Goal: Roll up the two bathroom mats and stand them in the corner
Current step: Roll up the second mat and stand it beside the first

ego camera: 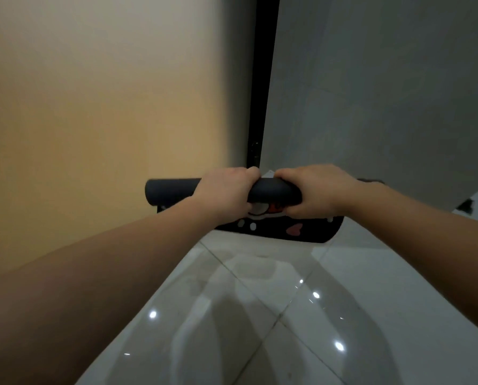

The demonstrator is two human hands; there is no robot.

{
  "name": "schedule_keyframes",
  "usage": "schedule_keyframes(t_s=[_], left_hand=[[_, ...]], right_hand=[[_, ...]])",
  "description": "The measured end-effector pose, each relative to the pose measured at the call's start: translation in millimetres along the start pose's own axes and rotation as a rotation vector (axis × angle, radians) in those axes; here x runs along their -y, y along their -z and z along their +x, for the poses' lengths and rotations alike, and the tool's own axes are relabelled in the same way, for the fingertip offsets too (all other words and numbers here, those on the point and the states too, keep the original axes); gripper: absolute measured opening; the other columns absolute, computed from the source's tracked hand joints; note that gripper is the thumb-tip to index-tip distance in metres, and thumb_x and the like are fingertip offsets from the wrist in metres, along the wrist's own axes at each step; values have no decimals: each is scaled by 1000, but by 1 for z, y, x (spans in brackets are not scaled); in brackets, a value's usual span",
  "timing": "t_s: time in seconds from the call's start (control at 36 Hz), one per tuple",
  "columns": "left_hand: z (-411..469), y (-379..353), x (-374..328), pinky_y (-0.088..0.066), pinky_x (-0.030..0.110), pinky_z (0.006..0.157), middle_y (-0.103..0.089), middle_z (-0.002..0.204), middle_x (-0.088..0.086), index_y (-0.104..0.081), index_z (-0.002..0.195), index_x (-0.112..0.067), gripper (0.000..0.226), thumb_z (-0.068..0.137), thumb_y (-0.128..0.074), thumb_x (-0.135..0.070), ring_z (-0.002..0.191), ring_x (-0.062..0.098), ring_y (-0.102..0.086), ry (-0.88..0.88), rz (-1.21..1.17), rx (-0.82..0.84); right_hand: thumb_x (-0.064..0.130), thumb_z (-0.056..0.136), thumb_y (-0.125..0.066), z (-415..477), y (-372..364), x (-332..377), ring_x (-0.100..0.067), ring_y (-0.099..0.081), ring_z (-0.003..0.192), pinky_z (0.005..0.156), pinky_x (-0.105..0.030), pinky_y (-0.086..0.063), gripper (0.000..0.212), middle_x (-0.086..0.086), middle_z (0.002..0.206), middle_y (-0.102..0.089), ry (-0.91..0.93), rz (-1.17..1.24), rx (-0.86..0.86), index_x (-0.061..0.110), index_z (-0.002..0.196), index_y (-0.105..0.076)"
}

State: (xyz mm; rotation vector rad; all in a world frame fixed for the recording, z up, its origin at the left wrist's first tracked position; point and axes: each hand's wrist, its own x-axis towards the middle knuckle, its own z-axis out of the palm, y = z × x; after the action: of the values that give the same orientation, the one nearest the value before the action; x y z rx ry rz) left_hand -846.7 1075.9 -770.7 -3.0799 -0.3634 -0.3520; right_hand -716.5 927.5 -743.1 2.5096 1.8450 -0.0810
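The dark rubbery rolled bathroom mat (171, 190), lying crosswise, is clasped by both closed grips, left hand (223, 194) and right hand (319, 190), its unrolled flap (301, 230) hanging beneath the roll

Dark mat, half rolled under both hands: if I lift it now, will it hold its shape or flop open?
The mat is probably floppy: its unrolled flap lies flat on the tile floor, so that part would likely dangle. The roll looks round and smooth, so it may uncoil if the left hand and right hand ease off.

1 head-worn camera looks forward and down, close over the floor (287, 315), facing a wall (93, 107).
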Motion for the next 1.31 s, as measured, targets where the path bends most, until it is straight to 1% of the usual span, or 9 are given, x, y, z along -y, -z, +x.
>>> schedule_keyframes(t_s=[0.19,0.33,0.44,0.56,0.72,0.86,1.08,1.22,1.31], left_hand=[[-2,-3,-6,-33,34,65,-62,103,0,-45,115,-22,42,79,-64,-35,90,25,-59,-29,94,-73],[3,-5,-4,-45,32,72,-64,110,-4,-39,125,-26,68,70,-68,-53,96,24,-63,55,-186,135],[2,-5,-2,-50,32,74,-67,98,-7,-50,113,-30,50,71,-70,-50,89,20,-63,75,-323,237],[-1,-8,-3,-43,32,66,-67,93,-4,-51,107,-27,38,79,-62,-49,87,23,-63,36,-181,108],[-8,-12,-1,-36,34,66,-62,108,-1,-45,119,-24,40,84,-61,-36,94,24,-60,-97,33,-68],[-4,-12,-4,-35,33,69,-60,113,-2,-43,122,-25,48,81,-62,-40,99,23,-59,-90,-4,-53],[4,-6,-7,-50,31,76,-62,99,-7,-51,114,-29,50,71,-73,-39,87,18,-61,123,-562,338],[3,-7,-5,-49,31,73,-61,93,-5,-54,109,-25,43,73,-74,-35,86,19,-61,119,-512,327],[-1,-13,-5,-45,32,71,-62,97,-4,-51,111,-25,39,77,-68,-36,89,21,-60,66,-311,201]], right_hand=[[46,71,-70,0,6,-1,-14,-57,71,60,-29,-41,26,13,71,-56,-113,133,130,35,75,-47],[39,78,-62,-4,-7,-6,-25,-62,82,59,-30,-34,27,2,91,-64,85,-288,-219,23,99,-53],[29,70,-72,-5,-13,-7,-26,-58,62,52,-30,-35,30,-4,76,-62,193,-320,-387,15,93,-57],[40,66,-72,-1,-8,-3,-24,-59,83,65,-32,-39,50,1,94,-59,77,-279,-163,25,109,-52],[45,70,-73,0,7,-7,-13,-59,80,69,-31,-47,35,15,83,-59,-79,197,280,40,95,-49],[42,59,-78,-5,6,-6,-15,-60,72,61,-30,-47,37,10,80,-64,-161,175,192,34,89,-58],[39,84,-57,-7,-10,-5,-21,-59,72,56,-29,-35,24,2,87,-62,137,-322,-221,23,102,-52],[29,78,-63,-5,-12,1,-21,-55,70,59,-31,-40,27,0,84,-58,126,-321,-218,23,103,-54],[34,74,-65,1,-1,4,-16,-54,72,62,-29,-40,29,9,81,-56,-49,-180,41,32,100,-52]])
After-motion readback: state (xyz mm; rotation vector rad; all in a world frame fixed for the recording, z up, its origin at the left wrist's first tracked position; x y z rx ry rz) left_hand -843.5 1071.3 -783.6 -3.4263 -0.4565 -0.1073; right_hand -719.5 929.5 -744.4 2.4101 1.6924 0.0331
